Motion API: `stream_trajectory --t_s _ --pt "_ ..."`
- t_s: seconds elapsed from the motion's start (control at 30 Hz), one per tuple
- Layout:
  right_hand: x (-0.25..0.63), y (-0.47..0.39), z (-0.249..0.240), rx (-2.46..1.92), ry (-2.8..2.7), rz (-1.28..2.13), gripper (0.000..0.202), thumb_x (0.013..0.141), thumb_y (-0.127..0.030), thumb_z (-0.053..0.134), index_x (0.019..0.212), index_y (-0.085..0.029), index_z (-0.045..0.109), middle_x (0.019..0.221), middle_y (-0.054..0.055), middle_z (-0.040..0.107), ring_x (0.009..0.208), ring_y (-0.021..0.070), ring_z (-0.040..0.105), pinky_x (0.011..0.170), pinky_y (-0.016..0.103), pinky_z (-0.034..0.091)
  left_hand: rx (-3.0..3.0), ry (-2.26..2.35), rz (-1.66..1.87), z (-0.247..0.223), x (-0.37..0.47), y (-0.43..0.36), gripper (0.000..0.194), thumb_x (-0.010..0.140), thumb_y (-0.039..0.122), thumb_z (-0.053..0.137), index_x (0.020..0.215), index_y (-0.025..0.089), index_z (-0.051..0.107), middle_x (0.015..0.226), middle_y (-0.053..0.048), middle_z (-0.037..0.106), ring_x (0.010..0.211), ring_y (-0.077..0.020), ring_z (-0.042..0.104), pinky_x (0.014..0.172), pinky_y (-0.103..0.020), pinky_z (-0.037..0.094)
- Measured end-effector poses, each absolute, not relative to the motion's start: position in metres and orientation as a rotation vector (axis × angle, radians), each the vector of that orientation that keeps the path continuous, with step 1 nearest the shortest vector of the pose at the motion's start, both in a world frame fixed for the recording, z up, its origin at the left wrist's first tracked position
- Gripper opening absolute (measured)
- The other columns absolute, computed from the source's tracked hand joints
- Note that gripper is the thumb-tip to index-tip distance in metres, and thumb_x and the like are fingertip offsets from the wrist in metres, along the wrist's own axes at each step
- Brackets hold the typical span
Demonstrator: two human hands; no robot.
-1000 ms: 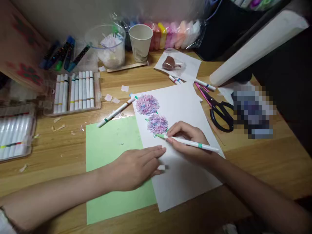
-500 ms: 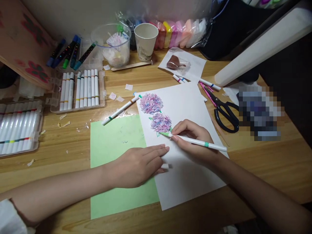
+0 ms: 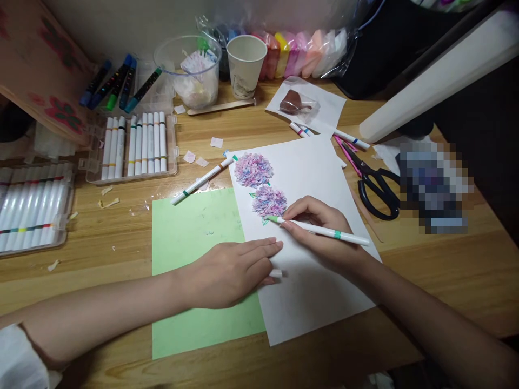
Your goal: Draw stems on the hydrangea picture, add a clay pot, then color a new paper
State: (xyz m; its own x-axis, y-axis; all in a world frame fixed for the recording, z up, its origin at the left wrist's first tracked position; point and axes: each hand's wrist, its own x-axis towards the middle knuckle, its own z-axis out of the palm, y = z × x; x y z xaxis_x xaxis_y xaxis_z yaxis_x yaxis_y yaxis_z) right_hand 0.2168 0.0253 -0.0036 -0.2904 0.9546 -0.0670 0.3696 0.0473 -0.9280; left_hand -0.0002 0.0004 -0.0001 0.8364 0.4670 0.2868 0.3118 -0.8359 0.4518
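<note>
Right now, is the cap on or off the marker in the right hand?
Off. The marker in the right hand shows its bare green tip, pointed at the white paper.

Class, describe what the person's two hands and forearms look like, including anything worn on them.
The left hand and right hand are both bare, with slim fingers and no gloves, rings or bracelets visible. A loose white sleeve shows at the left elbow, leaving that forearm uncovered. The right forearm is bare too, with no sleeve visible on it.
</note>
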Motion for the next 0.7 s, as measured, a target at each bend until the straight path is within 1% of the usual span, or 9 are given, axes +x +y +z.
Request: stream_trajectory --t_s 0.2,0.43,0.6,0.7 --pt "0.2175 0.0262 -0.0018 -1.321 -1.733 1.253 0.007 0.081 -0.025 0.064 0.079 -0.021 0.059 0.079 0.001 0.064 0.076 0.0158 0.061 0.067 0.025 0.047 2.618 0.581 0.547 0.0005 0.0001 0.0006 0.034 0.099 0.028 0.033 0.083 0.011 0.058 0.122 -0.014 0.06 0.112 -0.0202 0.058 0.087 -0.031 0.054" --pt "0.2171 0.025 -0.0023 -1.313 -1.761 1.281 0.008 0.08 -0.026 0.065 0.079 -0.02 0.059 0.08 0.002 0.065 0.075 0.0169 0.062 0.066 0.026 0.047 2.614 0.587 0.568 -0.0002 -0.0001 -0.0001 0.03 0.098 0.027 0.035 0.082 0.012 0.056 0.121 -0.014 0.061 0.111 -0.0197 0.059 0.087 -0.03 0.054" --pt "0.2177 0.025 -0.0018 -1.321 -1.745 1.252 0.008 0.081 -0.027 0.064 0.079 -0.02 0.059 0.08 0.003 0.065 0.077 0.0174 0.062 0.067 0.027 0.048 2.61 0.577 0.556 0.0 -0.0002 0.0002 0.031 0.098 0.027 0.035 0.081 0.012 0.056 0.121 -0.015 0.061 0.112 -0.0201 0.058 0.089 -0.03 0.053" --pt "0.2179 0.0256 -0.0009 -1.303 -1.76 1.303 0.01 0.081 -0.028 0.064 0.078 -0.02 0.059 0.08 0.003 0.065 0.076 0.0176 0.061 0.066 0.028 0.048 2.613 0.579 0.566 0.0006 -0.0001 0.0003 0.031 0.098 0.027 0.035 0.081 0.012 0.056 0.12 -0.014 0.062 0.111 -0.02 0.059 0.088 -0.03 0.054"
